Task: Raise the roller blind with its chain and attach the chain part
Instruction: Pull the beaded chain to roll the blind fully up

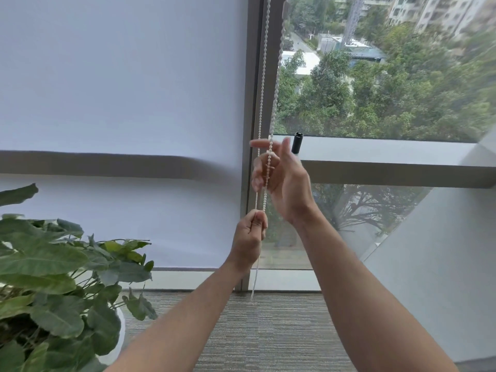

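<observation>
Left hand [249, 238] grip fisted on chain [262, 103]; right hand [279, 178] spread (touching strands).

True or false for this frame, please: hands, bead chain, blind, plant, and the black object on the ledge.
1. The left hand is closed around the bead chain. True.
2. The right hand is a closed fist. False: its fingers are spread open at the chain.
3. The roller blind is fully raised. False: it covers the left pane.
4. A leafy plant stands lower left. True.
5. The black cylinder lies on the floor. False: it's on the window ledge.
</observation>
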A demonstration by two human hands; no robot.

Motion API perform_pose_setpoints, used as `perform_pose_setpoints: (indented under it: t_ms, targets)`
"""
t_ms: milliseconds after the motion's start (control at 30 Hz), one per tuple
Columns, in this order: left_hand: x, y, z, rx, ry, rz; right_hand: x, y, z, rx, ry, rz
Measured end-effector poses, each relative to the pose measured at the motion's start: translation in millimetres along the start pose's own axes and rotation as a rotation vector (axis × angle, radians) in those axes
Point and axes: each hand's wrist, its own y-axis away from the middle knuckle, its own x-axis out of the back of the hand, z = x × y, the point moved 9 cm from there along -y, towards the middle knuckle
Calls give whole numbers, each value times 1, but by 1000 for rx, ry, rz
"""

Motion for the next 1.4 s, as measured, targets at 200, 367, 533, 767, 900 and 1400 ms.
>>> perform_pose_setpoints:
  t_ms: [200,367,533,767,900,1400]
  targets:
    - [-8,3,1,-2,-9,-25,-2,0,-21,187,135,221]
    - [-8,18,-23,52,-91,-47,14,14,-3,225,212,307]
    - [-1,42,-70,204,-180,-152,38,40,49,126,271,356]
    - [14,24,-77,328,-206,-226,54,45,68,100,283,371]
    - [29,-6,-21,167,-52,-29,47,40,74,101,245,349]
    - [-15,-26,98,-161,157,-120,36,49,105,-19,224,278]
